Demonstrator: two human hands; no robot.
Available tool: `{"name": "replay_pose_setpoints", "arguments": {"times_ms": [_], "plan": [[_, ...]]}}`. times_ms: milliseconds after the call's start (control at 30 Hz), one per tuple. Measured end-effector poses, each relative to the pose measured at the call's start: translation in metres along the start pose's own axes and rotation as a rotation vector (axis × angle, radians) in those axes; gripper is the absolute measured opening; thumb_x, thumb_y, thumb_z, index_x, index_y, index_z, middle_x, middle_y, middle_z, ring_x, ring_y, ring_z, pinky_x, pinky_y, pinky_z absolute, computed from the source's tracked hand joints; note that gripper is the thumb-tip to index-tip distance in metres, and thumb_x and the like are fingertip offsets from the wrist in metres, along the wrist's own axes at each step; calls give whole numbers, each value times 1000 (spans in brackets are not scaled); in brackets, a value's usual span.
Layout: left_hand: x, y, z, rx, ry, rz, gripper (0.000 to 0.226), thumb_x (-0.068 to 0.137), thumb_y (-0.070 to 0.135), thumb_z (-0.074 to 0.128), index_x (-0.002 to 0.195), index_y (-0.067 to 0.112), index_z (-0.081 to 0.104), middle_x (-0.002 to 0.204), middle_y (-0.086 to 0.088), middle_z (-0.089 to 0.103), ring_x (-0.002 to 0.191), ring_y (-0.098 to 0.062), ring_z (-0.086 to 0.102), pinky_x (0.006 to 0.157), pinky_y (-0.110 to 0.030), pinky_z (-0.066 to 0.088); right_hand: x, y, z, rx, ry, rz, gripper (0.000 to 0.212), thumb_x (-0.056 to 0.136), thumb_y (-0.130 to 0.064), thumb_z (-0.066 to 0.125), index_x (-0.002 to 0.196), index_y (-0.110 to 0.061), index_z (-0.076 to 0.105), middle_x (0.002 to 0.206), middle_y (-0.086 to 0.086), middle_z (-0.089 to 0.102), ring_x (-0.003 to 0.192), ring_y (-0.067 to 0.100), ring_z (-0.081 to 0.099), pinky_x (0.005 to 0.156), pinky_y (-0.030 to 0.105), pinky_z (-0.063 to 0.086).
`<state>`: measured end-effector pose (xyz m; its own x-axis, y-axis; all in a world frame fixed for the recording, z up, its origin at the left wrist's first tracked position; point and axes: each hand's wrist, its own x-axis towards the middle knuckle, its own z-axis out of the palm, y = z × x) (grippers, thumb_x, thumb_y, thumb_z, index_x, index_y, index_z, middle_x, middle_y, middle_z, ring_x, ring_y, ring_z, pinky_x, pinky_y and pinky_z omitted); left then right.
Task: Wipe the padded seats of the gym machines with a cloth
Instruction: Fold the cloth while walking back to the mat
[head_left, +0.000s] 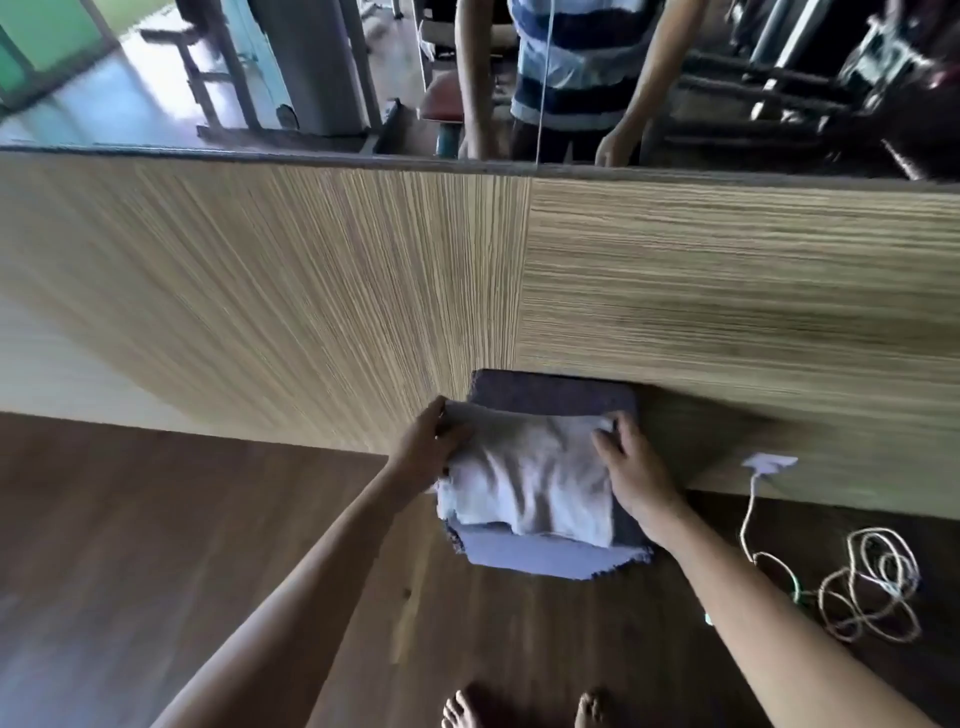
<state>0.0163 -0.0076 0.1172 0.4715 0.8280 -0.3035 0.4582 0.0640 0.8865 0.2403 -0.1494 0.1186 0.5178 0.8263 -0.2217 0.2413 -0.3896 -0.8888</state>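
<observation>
- The fingers (441, 422) of the left hand (423, 449) are closed around the left edge of the white cloth (524, 478); the fingers (605, 447) of the right hand (636, 480) are pressed on its right edge, and whether they are gripping cannot be told.
- The white cloth is seen on top of a stack of grey cloths (545, 553) on the wooden floor (208, 519).
- Right of the stack, a coiled cord (867, 587) is seen on the floor, near it.
- Behind the stack, a wood-grain wall panel (727, 286) is touched by it.
- Above the panel, a mirror (311, 78) reflects gym machines.
</observation>
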Motion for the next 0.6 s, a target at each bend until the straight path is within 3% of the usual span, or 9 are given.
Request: {"name": "replay_pose_setpoints", "arguments": {"times_ms": [67,100,133,200,267,333,433,533,600], "plan": [[16,-17,15,57,-75,-50,15,99,5,56,93,14,45,74,0,50,65,-13,45,49,-22,39,9,28,-3,11,-82,130,7,101,-17,58,104,-12,54,103,16,63,86,26,60,78,40,46],[22,-26,21,67,-118,-69,15,99,4,57,98,10,44,76,-2,50,67,-12,44,50,-18,39,13,41,-4,39,-144,192,18,94,-18,67,108,-14,56,110,15,65,95,26,64,87,45,50],[27,-36,27,77,-173,-85,20,97,3,61,106,7,43,81,-3,53,71,-12,47,54,-17,42,16,57,-4,71,-198,238,37,83,-21,77,114,-18,58,116,10,67,104,23,65,97,47,52],[35,-57,37,108,-294,-93,54,86,-1,74,126,9,39,96,-8,62,81,-12,58,67,-22,54,19,82,-3,37,-241,241,75,65,-27,87,132,-29,52,124,2,66,113,18,64,104,45,49],[41,-75,46,166,-361,-59,91,72,1,87,141,20,31,103,-18,64,90,-23,67,78,-37,61,21,97,-1,-37,-223,212,88,72,-18,86,143,-43,41,110,6,68,100,18,67,95,38,53],[51,-90,55,150,-352,-40,107,62,16,90,147,31,27,104,-28,65,93,-33,70,84,-50,60,27,113,-1,-97,-181,110,79,82,-9,79,143,-45,44,98,6,69,87,17,67,83,31,52],[70,-104,70,261,-263,30,89,65,32,84,139,47,37,96,-27,63,79,-28,65,78,-52,57,37,136,2,-177,-82,-44,55,85,-2,73,133,-27,63,114,-4,69,105,11,64,90,8,43],[70,-104,87,506,-183,109,61,86,24,77,135,41,45,99,1,64,84,-21,62,66,-20,49,35,164,8,-222,-64,-52,50,87,4,68,133,-17,65,108,0,65,98,11,62,83,2,39],[65,-110,98,595,-147,134,49,92,24,71,132,41,49,109,8,61,89,-18,62,67,-20,48,30,180,14,-281,-118,-39,55,88,6,65,140,-13,59,108,-2,59,93,8,60,81,2,39]]}}
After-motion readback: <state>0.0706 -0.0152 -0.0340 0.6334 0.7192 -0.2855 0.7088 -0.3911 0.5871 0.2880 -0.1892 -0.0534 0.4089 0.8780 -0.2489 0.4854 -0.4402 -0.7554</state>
